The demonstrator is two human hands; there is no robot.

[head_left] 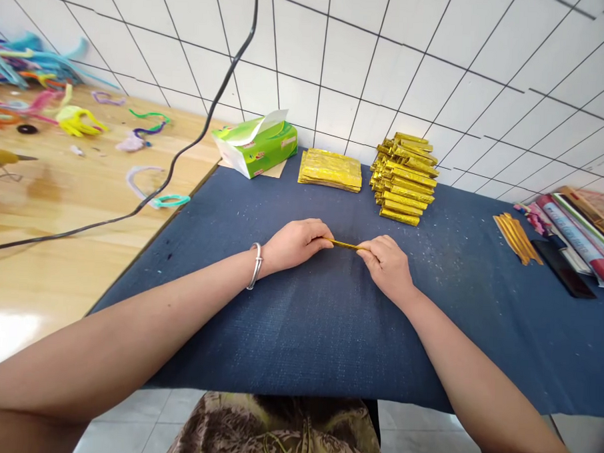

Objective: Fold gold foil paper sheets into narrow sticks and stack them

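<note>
Between my two hands a thin gold paper strip point(346, 244) is stretched level above the blue cloth. My left hand point(297, 245), with a silver bangle at the wrist, pinches its left end. The right end sits between the thumb and fingers of my right hand point(386, 265). Behind the hands lies a flat stack of gold paper sheets point(330, 169). To the right of that stack rises a pile of folded gold paper pieces point(405, 177), laid crosswise on one another. The strip's ends are hidden in my fingers.
A green tissue pack point(260, 144) stands at the back left. Gold strips point(518, 238) lie at right near a dark flat case point(564, 268) and books. A black cable point(206, 125) hangs across the wooden table point(83, 203), which holds coloured pipe cleaners and a yellow glue gun point(5, 157).
</note>
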